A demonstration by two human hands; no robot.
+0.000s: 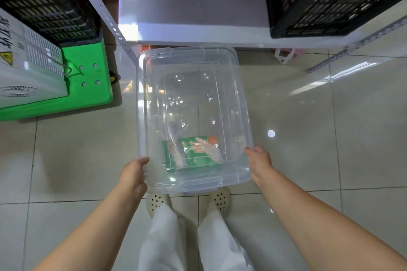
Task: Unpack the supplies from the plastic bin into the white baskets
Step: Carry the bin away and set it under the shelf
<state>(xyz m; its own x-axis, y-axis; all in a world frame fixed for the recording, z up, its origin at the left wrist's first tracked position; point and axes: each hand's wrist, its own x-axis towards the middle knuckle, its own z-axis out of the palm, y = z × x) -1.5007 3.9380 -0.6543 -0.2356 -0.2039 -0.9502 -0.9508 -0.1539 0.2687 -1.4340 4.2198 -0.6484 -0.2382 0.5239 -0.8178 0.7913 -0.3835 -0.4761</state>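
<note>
A clear plastic bin [242,103] with its clear lid on is held above the tiled floor in front of me. My left hand [134,174] grips its near left corner and my right hand [259,163] grips its near right edge. Through the lid I see a green packet printed with gloved hands [202,149] at the bin's near end, and a narrow green pack [170,152] beside it on the left. No white basket is in view.
A white shelf board [198,2] lies just beyond the bin, with a black crate [330,0] on its right. At left stand a slotted metal upright [105,13], another black crate [50,6], and a white appliance [30,68] on a green cart [88,94]. My feet [189,202] are below the bin.
</note>
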